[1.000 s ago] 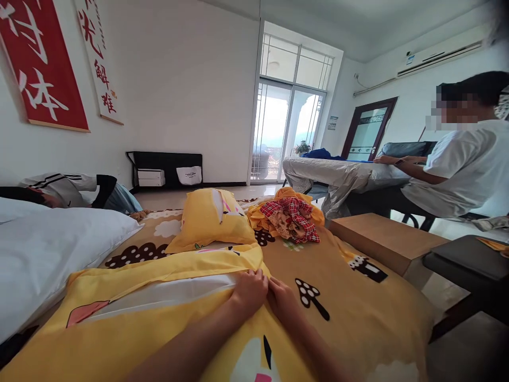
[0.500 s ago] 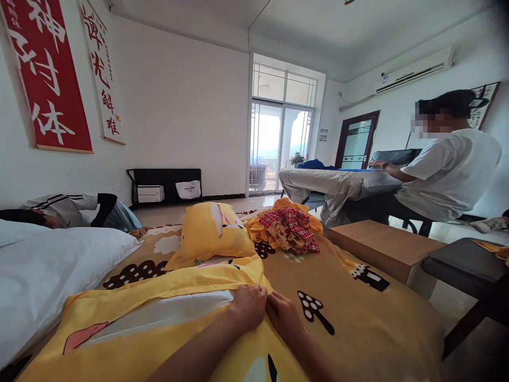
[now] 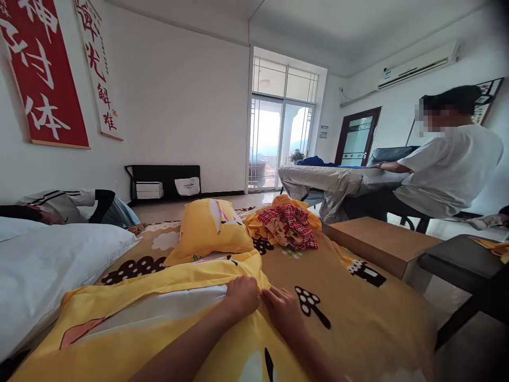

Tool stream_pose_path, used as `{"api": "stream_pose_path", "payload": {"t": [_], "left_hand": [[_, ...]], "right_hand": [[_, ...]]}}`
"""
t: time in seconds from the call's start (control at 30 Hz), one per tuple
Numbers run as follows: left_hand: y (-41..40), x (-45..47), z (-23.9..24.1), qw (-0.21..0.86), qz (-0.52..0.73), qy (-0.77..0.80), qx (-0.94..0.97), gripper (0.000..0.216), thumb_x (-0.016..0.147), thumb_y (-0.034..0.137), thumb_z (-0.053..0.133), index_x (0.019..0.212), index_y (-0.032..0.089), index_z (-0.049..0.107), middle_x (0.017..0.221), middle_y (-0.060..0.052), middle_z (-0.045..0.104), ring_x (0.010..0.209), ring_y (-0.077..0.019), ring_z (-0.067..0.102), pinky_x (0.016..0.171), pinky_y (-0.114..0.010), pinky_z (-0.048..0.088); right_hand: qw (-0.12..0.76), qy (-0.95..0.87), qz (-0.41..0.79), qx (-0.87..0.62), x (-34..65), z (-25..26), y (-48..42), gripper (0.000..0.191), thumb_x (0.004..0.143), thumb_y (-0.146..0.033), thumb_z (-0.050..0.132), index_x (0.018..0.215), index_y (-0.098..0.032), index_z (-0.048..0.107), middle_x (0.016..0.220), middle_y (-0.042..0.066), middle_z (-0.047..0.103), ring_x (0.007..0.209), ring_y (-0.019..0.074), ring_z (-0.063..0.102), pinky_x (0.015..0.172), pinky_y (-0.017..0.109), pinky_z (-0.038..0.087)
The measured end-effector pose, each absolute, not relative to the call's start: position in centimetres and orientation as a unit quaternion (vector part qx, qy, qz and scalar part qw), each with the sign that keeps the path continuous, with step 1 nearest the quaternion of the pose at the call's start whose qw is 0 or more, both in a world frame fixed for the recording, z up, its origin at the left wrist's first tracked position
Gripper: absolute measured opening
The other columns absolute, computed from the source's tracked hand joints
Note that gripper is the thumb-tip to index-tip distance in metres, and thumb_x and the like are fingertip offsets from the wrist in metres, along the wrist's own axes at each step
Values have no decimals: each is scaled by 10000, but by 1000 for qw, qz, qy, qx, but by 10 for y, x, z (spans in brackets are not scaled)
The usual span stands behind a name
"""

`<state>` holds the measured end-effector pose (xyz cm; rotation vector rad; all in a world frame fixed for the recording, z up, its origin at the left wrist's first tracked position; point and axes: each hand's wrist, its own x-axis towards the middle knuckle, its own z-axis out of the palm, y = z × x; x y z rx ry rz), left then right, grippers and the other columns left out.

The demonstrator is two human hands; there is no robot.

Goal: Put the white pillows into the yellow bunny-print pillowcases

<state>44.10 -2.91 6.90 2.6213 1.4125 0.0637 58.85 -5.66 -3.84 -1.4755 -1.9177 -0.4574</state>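
In front of me lies a yellow pillowcase [image 3: 131, 347] with a cartoon print, its long side opening gaping. Through the gap shows a white pillow [image 3: 178, 306]. My left hand [image 3: 243, 295] is closed on the pillowcase's edge at the right end of the opening. Right beside it, my right hand [image 3: 281, 306] pinches the same yellow cloth near the corner. Whether a zip is between the fingers is too small to tell. Just beyond lies a plump yellow pillow [image 3: 214, 228] with a similar print.
Everything rests on a brown patterned blanket [image 3: 350, 318]. White pillows [image 3: 67, 260] lie at left, with a person [image 3: 71, 204] lying behind them. Crumpled red-checked cloth [image 3: 290, 225] sits beyond. At right are a cardboard box [image 3: 385, 239], a dark stool [image 3: 457, 262] and a person [image 3: 449, 164] at a covered table [image 3: 310, 178].
Both hands have shifted slightly up and left in view, still gripping the pillowcase edge, with a slightly wider gap between them. The seated person's arm has moved a little.
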Motion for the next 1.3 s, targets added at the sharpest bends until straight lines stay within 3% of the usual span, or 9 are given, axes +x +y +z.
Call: {"api": "stream_pose_path", "payload": {"t": [0.2,0.33,0.5,0.7,0.93,1.03,1.2,1.3], "left_hand": [[-20,437,62,103,75,477,870,291,896,225,384,1018,158,639,1086,-98,676,1042,-210,612,875,-294,465],[-20,439,59,117,89,472,869,281,909,242,390,1019,159,634,1075,-89,678,1003,-200,621,836,-280,472],[-23,441,62,121,83,488,860,290,896,239,411,1036,130,641,1079,-133,675,1026,-249,621,847,-328,478],[-21,445,67,154,55,521,838,286,812,192,505,1040,103,652,1084,-201,669,1021,-317,630,831,-388,487],[-12,446,59,207,98,504,833,222,815,210,503,892,114,688,955,-151,701,916,-257,642,749,-303,462],[-10,442,54,240,127,477,836,203,820,239,519,813,135,694,848,-81,705,822,-196,630,684,-247,436],[-14,437,46,264,164,453,835,174,813,187,521,767,144,684,765,-31,690,735,-147,597,641,-217,407],[-15,435,41,264,177,452,834,168,810,171,529,738,158,680,739,-20,684,727,-143,593,647,-217,403]], "right_hand": [[395,-718,-42,-571,587,-19,-64,275,951,-268,413,842,-206,657,772,33,648,695,159,593,635,239,379],[445,-708,55,-545,585,-10,-66,278,942,-373,444,887,-210,663,721,9,604,632,145,551,594,232,393],[439,-705,18,-556,583,-13,-60,326,939,-369,452,745,-192,647,692,14,592,623,137,539,587,231,374],[409,-730,-50,-545,590,-26,-56,297,938,-293,460,767,-201,685,696,27,646,630,135,582,596,230,368],[437,-717,-67,-539,594,-29,-60,297,945,-316,457,860,-217,724,713,49,674,644,164,584,620,268,379],[474,-690,18,-547,591,-24,-65,292,918,-343,473,858,-202,722,727,56,665,657,171,569,625,278,390],[517,-596,327,-520,590,-16,-67,394,849,-477,502,911,-145,705,631,20,600,575,145,506,534,253,377],[491,-611,334,-524,589,-15,-66,428,820,-532,535,932,-153,698,622,1,582,568,130,474,530,244,343]]}}
